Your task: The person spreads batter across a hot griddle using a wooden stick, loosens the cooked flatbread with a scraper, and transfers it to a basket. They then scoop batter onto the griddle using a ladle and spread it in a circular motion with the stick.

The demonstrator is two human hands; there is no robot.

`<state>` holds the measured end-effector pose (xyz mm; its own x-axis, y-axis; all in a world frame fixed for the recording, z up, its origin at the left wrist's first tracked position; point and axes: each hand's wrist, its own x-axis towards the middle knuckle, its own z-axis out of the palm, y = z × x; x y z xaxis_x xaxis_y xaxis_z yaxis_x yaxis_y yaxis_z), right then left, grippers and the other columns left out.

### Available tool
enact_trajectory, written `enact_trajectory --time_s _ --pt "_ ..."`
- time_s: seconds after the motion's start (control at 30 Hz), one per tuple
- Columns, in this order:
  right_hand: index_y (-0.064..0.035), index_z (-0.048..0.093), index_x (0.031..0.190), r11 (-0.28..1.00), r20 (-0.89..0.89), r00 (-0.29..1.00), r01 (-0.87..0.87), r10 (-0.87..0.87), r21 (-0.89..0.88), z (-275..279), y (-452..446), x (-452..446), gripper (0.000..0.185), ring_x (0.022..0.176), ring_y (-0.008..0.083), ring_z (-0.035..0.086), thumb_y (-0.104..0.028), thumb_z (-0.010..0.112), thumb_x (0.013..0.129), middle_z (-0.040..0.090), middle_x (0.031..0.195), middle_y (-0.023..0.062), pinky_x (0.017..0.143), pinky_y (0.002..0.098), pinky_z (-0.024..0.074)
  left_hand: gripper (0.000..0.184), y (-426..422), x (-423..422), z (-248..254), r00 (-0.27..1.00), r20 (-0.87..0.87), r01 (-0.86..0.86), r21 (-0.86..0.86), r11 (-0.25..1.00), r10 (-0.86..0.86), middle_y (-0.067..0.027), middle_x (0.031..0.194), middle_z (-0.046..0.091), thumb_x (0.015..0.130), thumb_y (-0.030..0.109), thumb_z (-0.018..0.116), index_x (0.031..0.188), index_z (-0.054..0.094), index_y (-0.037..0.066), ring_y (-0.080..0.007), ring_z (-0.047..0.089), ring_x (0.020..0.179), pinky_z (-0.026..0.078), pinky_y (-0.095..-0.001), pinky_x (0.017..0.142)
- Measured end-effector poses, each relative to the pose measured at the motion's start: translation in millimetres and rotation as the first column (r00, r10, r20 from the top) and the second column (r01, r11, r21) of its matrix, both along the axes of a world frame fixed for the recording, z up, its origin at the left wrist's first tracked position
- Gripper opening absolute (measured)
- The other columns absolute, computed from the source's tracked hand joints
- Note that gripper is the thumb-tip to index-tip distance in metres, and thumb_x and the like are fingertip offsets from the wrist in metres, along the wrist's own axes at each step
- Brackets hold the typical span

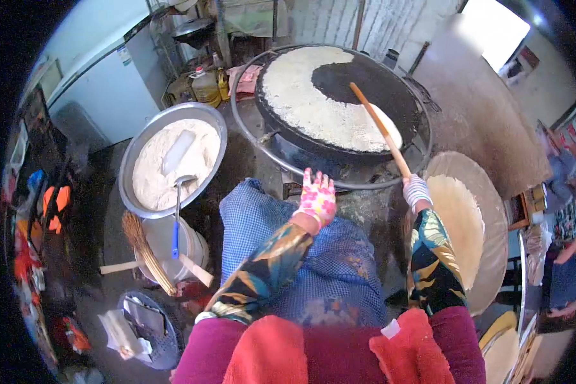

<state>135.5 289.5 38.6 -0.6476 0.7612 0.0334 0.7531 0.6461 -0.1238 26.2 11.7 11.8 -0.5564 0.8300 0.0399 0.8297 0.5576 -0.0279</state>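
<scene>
A large round black griddle [345,83] has pale batter [294,96] spread over its left and lower parts, leaving a dark patch at the centre and right. My right hand [416,191], in a striped glove, is closed round a long wooden spreader [384,131] whose far end is over the griddle. My left hand [318,197], in a pink-and-white glove, is held with its fingers spread close to the griddle's front metal ring [365,186], holding nothing. At the left, a metal basin [125,160] contains pale batter, a scoop [178,152] and a blue-handled ladle [176,224].
Right of the griddle, a thin round flatbread [454,217] lies on a round mat [493,237]. A bucket [198,243] with a straw brush [148,253] across it stands below the basin. Oil bottles [205,88] are behind the basin. Another person [560,169] is at the far right.
</scene>
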Motion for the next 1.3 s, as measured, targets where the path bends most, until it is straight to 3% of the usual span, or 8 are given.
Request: enact_trajectory --time_s 0.33,0.47,0.63,0.67,0.8,1.07,1.17,1.3 --pt "-0.0049 0.057 0.091 0.997 -0.029 0.997 -0.075 0.076 0.027 -14 7 24 0.030 0.077 0.0423 0.059 -0.033 0.045 0.090 0.061 0.079 0.0247 0.066 0.0494 0.0465 0.053 -28 -13 -7 0.972 -0.233 -0.050 -0.059 0.997 0.035 -0.0195 0.139 0.036 0.085 0.021 0.039 0.130 0.040 -0.006 -0.0319 0.031 0.132 0.006 -0.0579 0.109" --pt "-0.0042 0.053 0.087 0.990 -0.048 0.991 -0.125 0.128 0.065 8 -18 19 0.027 0.075 0.0433 0.058 -0.030 0.044 0.090 0.059 0.077 0.0256 0.065 0.0502 0.0460 0.061 -29 -34 -10 0.991 -0.098 -0.090 -0.026 0.996 0.087 -0.0190 0.138 0.039 0.081 0.033 0.051 0.129 0.043 -0.004 -0.0303 0.033 0.131 0.007 -0.0564 0.110" --pt "-0.0051 0.054 0.095 0.996 0.063 0.995 -0.085 0.083 0.036 -4 -1 35 0.028 0.078 0.0410 0.061 -0.032 0.047 0.089 0.062 0.081 0.0248 0.070 0.0490 0.0478 0.047 -37 -44 0 0.986 -0.036 -0.165 -0.032 0.986 0.164 -0.0196 0.138 0.039 0.087 0.014 0.030 0.128 0.043 -0.005 -0.0303 0.030 0.133 0.006 -0.0581 0.109" --pt "-0.0049 0.054 0.096 0.999 0.048 0.998 -0.029 0.028 0.030 -1 10 31 0.029 0.079 0.0410 0.061 -0.032 0.046 0.090 0.062 0.082 0.0247 0.070 0.0489 0.0478 0.062 -39 -52 -17 0.979 -0.128 -0.161 0.012 0.987 0.161 -0.0190 0.134 0.043 0.080 0.040 0.051 0.125 0.047 -0.003 -0.0311 0.035 0.130 0.006 -0.0572 0.109" --pt "-0.0053 0.052 0.092 0.980 0.010 0.986 -0.168 0.167 0.106 16 -17 20 0.029 0.075 0.0411 0.061 -0.033 0.046 0.089 0.062 0.078 0.0236 0.068 0.0493 0.0478 0.048 -47 -54 11 0.980 -0.039 -0.198 -0.128 0.972 0.195 -0.0167 0.140 0.038 0.088 0.017 0.032 0.131 0.042 -0.002 -0.0299 0.029 0.134 0.006 -0.0587 0.109" --pt "-0.0054 0.056 0.091 0.994 -0.020 0.997 -0.077 0.078 0.075 15 -3 11 0.025 0.077 0.0404 0.061 -0.030 0.049 0.087 0.063 0.082 0.0230 0.067 0.0484 0.0492 0.063 -54 -72 22 0.951 -0.059 -0.310 -0.191 0.931 0.304 -0.0179 0.142 0.034 0.081 0.033 0.053 0.132 0.040 -0.001 -0.0300 0.027 0.135 0.005 -0.0595 0.108" --pt "-0.0057 0.055 0.090 0.973 0.026 0.973 -0.229 0.228 0.031 20 -36 17 0.029 0.076 0.0409 0.061 -0.034 0.048 0.087 0.062 0.081 0.0247 0.067 0.0492 0.0487 0.037 -30 -51 17 0.973 -0.139 -0.173 0.076 0.982 0.182 -0.0143 0.112 0.055 0.075 0.032 0.055 0.099 0.063 0.006 -0.0292 0.043 0.119 0.018 -0.0569 0.105" --pt "-0.0035 0.058 0.094 0.999 0.018 0.998 -0.052 0.053 -0.012 5 -8 20 0.034 0.080 0.0395 0.062 -0.035 0.047 0.088 0.063 0.086 0.0238 0.071 0.0483 0.0490 0.061 8 -12 1 0.999 0.013 -0.047 0.096 0.994 0.046 -0.0166 0.126 0.048 0.076 0.037 0.057 0.124 0.046 0.001 -0.0309 0.036 0.127 0.010 -0.0585 0.107"
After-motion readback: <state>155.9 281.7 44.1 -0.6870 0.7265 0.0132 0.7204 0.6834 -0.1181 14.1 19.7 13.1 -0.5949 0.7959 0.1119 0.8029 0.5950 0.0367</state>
